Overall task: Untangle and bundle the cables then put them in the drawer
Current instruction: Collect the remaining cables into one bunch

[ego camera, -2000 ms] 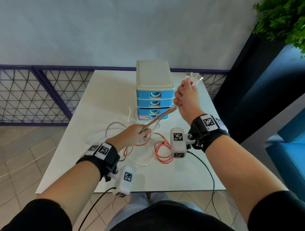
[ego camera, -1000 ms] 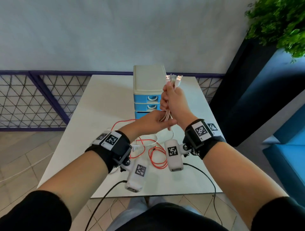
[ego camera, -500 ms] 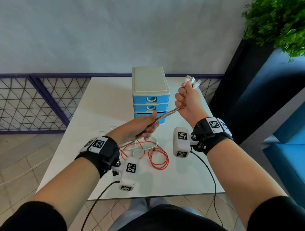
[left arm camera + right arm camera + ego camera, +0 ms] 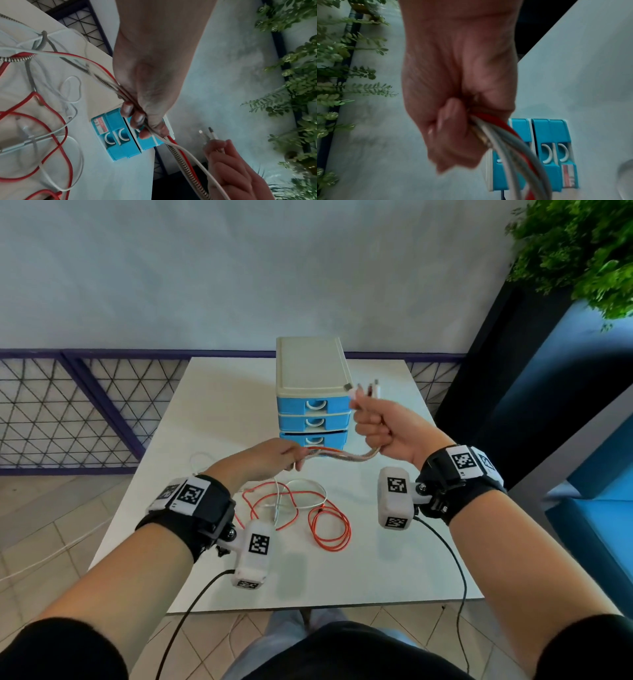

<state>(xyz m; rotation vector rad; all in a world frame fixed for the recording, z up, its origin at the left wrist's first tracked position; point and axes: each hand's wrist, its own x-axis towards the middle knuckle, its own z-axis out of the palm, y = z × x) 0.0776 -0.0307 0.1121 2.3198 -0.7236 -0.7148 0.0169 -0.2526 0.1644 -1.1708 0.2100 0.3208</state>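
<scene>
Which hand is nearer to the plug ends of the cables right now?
Right. The right hand grips the cables just below the plug ends, which stick up out of its fist. The left hand pinches the same cables farther down, lower and to the left of the plugs.

1. Right hand (image 4: 385,428) is raised in a tight fist, knuckles toward the left, fingers (image 4: 452,121) wrapped round the cables (image 4: 339,456), whose ends poke out above the grip.
2. Left hand (image 4: 263,462) sits lower and left of that grip, fingertips (image 4: 137,119) pinching the same strands against the thumb.
3. Both forearms reach forward, dark sleeves pushed up, a black strap with a white camera unit on each wrist.
4. Between the two grips the strands sag in a shallow curve.
</scene>
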